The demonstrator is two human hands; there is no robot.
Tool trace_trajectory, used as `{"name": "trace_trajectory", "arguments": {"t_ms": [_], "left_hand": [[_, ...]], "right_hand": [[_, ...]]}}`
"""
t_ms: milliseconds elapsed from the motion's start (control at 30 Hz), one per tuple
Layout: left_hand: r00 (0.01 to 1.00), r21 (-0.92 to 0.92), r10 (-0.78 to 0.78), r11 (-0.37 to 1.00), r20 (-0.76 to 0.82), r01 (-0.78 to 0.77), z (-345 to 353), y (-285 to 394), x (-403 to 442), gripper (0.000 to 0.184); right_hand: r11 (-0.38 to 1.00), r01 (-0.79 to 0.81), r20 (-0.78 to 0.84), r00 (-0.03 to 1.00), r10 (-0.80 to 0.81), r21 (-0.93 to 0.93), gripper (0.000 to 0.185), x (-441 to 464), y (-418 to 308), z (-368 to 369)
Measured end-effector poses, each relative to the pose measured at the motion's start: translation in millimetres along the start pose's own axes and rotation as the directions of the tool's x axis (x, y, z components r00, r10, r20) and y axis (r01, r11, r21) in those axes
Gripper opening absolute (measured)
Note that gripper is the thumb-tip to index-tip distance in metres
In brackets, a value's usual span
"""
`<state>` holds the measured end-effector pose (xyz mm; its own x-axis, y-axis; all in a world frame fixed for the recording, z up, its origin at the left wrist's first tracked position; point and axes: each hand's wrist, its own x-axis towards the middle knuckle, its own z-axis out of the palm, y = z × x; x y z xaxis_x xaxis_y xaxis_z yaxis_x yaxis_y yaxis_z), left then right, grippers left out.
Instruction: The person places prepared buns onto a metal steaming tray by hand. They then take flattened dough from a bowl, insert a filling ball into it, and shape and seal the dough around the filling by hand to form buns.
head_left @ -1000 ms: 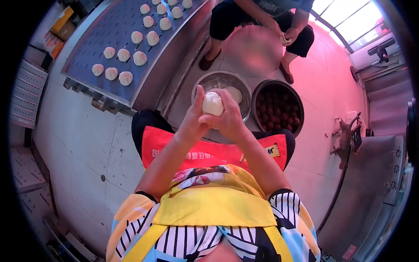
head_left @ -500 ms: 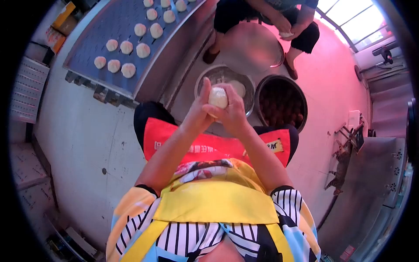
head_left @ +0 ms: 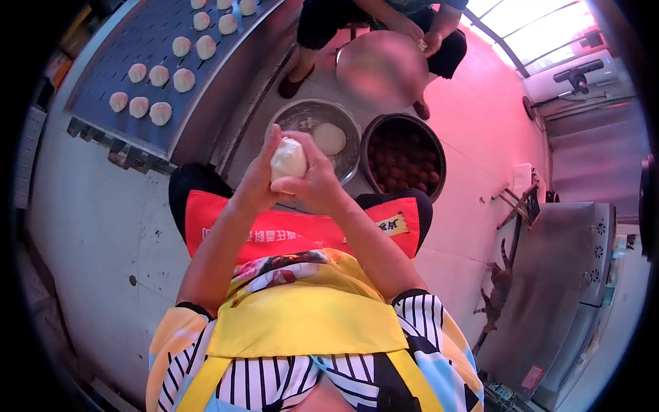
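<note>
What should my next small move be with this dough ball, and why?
Probably a gentle turn and pinch to even out the top of the dough ball: its upper edge looks ruffled, and your left hand and right hand are already cupped around it. The pieces on the blue surface look rounder.

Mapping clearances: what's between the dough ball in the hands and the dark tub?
In the head view, the right hand, then the metal bowl's right side, show between the dough ball and dark tub.
</note>
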<state>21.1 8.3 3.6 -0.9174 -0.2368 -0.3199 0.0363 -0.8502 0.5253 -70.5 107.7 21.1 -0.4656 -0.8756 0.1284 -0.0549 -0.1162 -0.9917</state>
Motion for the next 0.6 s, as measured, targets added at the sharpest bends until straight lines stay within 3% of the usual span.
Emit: {"name": "trace_trajectory", "arguments": {"t_ms": [67,167,200,267,300,367,467,533,567,600], "left_hand": [[1.000,0.040,0.025,0.999,-0.012,-0.025,-6,-8,5,0.058],[0.998,-0.002,0.019,1.000,-0.064,-0.019,7,-2,-2,0.058],[0.997,-0.017,0.007,1.000,-0.072,-0.009,7,2,-3,0.059],[0.992,-0.021,-0.025,0.999,0.124,0.028,-10,6,-1,0.059],[0.975,-0.022,-0.040,0.999,0.219,0.046,-20,4,-1,0.060],[0.988,-0.045,0.064,0.997,0.139,-0.058,-22,-8,-1,0.060],[0.996,-0.035,0.089,0.995,-0.026,-0.090,4,-6,-17,0.060],[0.994,-0.026,0.061,0.998,-0.089,-0.063,9,2,-21,0.059],[0.997,-0.011,0.071,0.997,-0.042,-0.071,0,-1,-19,0.059],[0.997,0.004,0.079,0.997,0.004,-0.079,-15,-7,-12,0.058]], "right_hand": [[0.982,-0.034,-0.089,0.996,0.018,-0.187,0.061,2,2,2],[0.870,0.174,-0.044,0.975,-0.218,-0.461,0.060,4,1,3],[0.939,0.172,-0.024,0.982,-0.188,-0.299,0.061,3,-3,4],[0.989,0.138,0.044,0.989,-0.140,0.049,0.061,2,-11,8],[0.991,0.119,0.019,0.993,-0.118,-0.068,0.062,1,-8,8],[0.953,0.073,-0.041,0.995,-0.089,-0.295,0.064,-1,3,9],[0.911,0.115,-0.033,0.990,-0.139,-0.397,0.069,-6,2,14],[0.958,0.197,0.049,0.980,-0.191,-0.206,0.070,-5,-5,15],[0.967,0.232,0.088,0.971,-0.223,-0.105,0.070,-5,-9,16],[0.970,0.178,0.080,0.983,-0.166,-0.168,0.070,-4,-6,16]]}}
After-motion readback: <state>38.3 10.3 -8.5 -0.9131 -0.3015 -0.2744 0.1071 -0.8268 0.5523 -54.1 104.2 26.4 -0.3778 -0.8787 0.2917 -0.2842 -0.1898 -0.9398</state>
